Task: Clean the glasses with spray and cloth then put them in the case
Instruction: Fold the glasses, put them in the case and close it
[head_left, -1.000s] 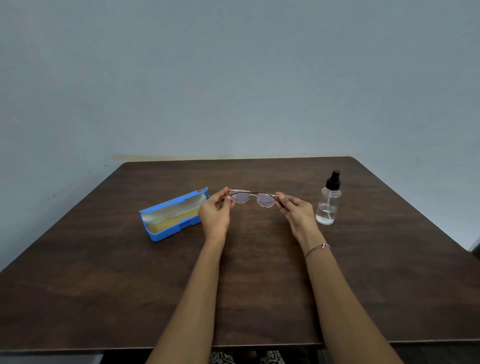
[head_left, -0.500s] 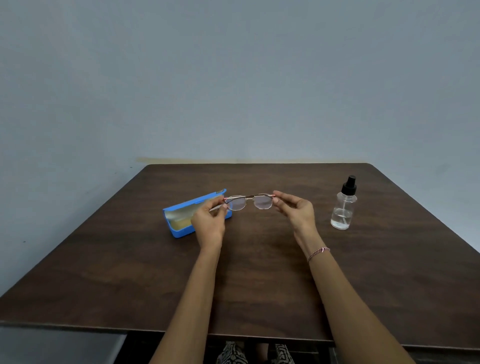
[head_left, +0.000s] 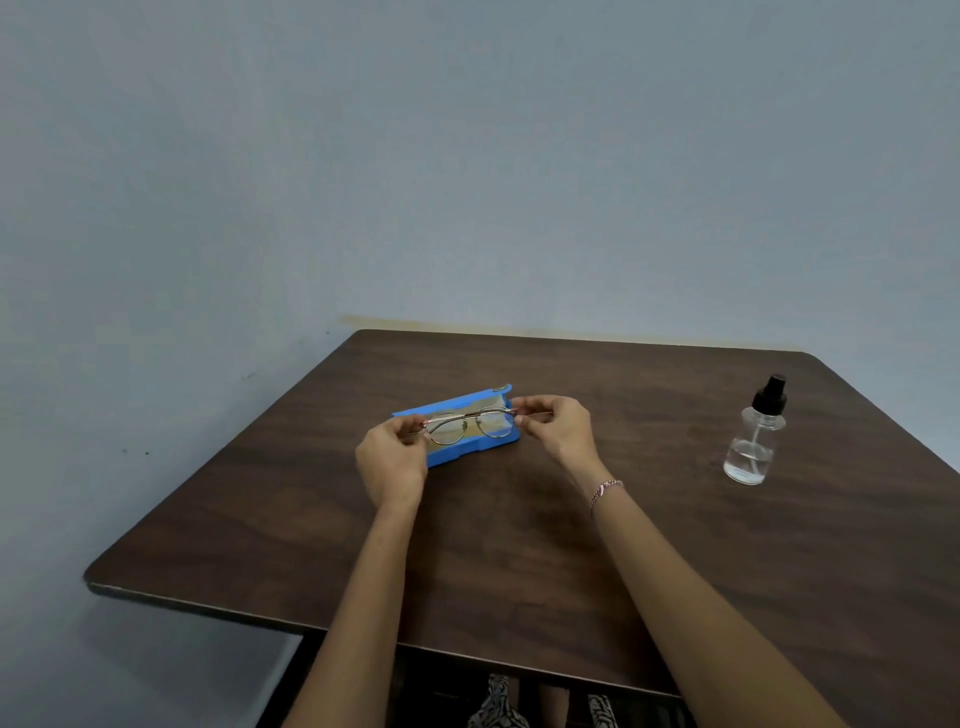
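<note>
Seen from above, looking down along two bare forearms onto a dark wooden table (head_left: 519, 561). Holding a pair of thin metal-rimmed glasses (head_left: 470, 426) by both ends, over a blue case (head_left: 467, 451).

Left hand (head_left: 392, 462): thumb and fingers curled in, pinching the left end of the frame. Right hand (head_left: 558, 428): likewise closed on the right end, with a temple arm poking out past the fingertips toward the right edge. Thin bracelet (head_left: 605, 488) on the right wrist.

Glasses held level, lenses toward the viewer, directly in front of the case's open, yellowish inside; touching the case or just above it, impossible to tell.

Case lying open in the far half of the table, left of centre. Clear bottle (head_left: 752, 447) with a black spray top standing upright near the far right corner, well apart from both hands.
</note>
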